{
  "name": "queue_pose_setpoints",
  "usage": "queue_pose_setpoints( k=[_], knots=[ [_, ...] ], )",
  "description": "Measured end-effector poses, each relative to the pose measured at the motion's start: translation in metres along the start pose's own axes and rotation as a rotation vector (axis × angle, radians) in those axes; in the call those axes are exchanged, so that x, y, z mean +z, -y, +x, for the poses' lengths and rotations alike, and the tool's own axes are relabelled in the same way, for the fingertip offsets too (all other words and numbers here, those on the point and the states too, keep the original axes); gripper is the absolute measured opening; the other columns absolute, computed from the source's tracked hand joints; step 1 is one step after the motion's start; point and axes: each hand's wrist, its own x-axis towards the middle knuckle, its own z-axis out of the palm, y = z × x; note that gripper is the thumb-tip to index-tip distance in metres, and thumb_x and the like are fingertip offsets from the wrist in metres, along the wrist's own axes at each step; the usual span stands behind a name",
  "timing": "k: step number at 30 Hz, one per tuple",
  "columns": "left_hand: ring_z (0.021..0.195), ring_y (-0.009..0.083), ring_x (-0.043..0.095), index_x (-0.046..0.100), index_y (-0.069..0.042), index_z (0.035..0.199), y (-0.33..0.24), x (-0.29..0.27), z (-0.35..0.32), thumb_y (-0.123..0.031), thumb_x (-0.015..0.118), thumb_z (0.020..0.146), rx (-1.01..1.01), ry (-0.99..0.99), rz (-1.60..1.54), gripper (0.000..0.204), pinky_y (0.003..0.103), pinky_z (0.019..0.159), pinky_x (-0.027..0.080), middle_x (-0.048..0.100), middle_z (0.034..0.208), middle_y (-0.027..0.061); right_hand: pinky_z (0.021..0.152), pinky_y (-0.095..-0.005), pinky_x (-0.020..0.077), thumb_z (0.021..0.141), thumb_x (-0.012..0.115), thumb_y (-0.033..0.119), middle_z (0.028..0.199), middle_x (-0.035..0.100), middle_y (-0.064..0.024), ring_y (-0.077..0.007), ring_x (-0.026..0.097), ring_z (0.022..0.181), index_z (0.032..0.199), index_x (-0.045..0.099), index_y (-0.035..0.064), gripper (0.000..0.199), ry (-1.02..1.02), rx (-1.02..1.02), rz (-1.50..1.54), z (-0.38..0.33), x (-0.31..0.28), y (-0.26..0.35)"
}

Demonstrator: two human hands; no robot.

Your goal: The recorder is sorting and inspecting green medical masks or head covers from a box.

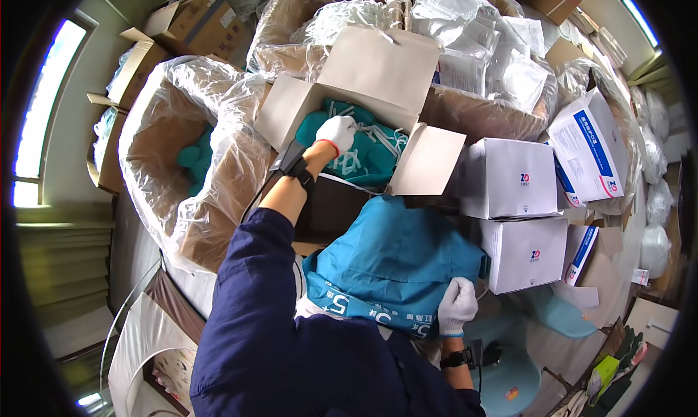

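Observation:
An open cardboard box point(378, 61) with raised flaps stands before me, holding green cloth pieces point(374, 162) with white straps. Inside it my left hand point(337, 134), in a white knitted glove, rests on the green cloth with curled fingers; what they grip, if anything, is hidden. My right hand point(457, 306), gloved too, is closed in a fist beside the right edge of a blue printed apron point(385, 250) spread over my lap. Nothing shows in that fist. Both wrists carry black strapped devices.
A plastic-lined carton point(196, 221) with green pieces inside stands left. Behind are lined cartons of white straps point(345, 21) and clear packets point(472, 31). White boxes point(512, 178) are stacked at right, above a light-blue plastic chair point(509, 381).

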Motion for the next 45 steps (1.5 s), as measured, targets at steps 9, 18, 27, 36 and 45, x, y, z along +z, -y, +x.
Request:
queue_pose_setpoints(
  k=[9,18,27,36,45],
  knots=[
    [0.104,0.0324,0.064,0.071,-0.003,0.104,-0.03,0.038,0.022,-0.039,0.07,0.072,-0.525,0.34,0.127,0.048,0.036,0.088,0.051,0.067,0.109,0.0186,0.068,-0.0337,0.0533,0.085,0.062,0.01,0.082,0.068,-0.0135,-0.0298,0.067,0.072,0.086,0.067,0.0034,0.008,-0.007,0.07,-0.066,0.002,0.002,0.003],
    [0.067,0.0187,0.065,0.072,0.002,0.082,-0.072,-0.056,0.007,-0.032,0.074,0.068,-0.52,0.198,-0.435,0.037,0.033,0.062,0.052,0.07,0.078,0.0124,0.067,-0.0345,0.0531,0.085,0.062,0.01,0.081,0.067,-0.0125,-0.03,0.066,0.072,0.085,0.067,0.0036,0.008,-0.021,0.071,0.016,0.003,-0.001,0.008],
    [0.064,0.0153,0.061,0.069,-0.001,0.078,-0.085,-0.127,-0.034,-0.028,0.072,0.073,-0.14,0.18,-0.087,0.028,0.029,0.061,0.049,0.066,0.069,0.011,0.065,-0.0385,0.0503,0.088,0.059,0.014,0.08,0.064,-0.0147,-0.0344,0.062,0.072,0.084,0.065,0.0054,0.011,-0.031,0.047,-0.01,-0.001,-0.007,0.004],
    [0.066,0.0086,0.053,0.062,0.001,0.082,-0.166,-0.149,-0.123,-0.02,0.074,0.076,0.227,0.322,-0.379,0.025,0.026,0.064,0.047,0.061,0.072,0.004,0.086,-0.034,0.0509,0.082,0.072,0.011,0.108,0.066,-0.0155,-0.0258,0.065,0.098,0.115,0.061,0.0004,0.037,-0.051,-0.058,0.418,0.096,-0.055,0.087],
    [0.072,0.006,0.05,0.065,0.0,0.082,-0.19,-0.119,-0.158,-0.027,0.078,0.081,0.227,0.377,-0.567,0.03,0.023,0.067,0.042,0.06,0.076,-0.0016,0.068,-0.0376,0.0502,0.083,0.069,0.019,0.081,0.066,-0.0174,-0.0351,0.065,0.073,0.094,0.064,0.0029,0.02,0.059,-0.113,0.352,0.109,-0.052,0.105]
  ],
)
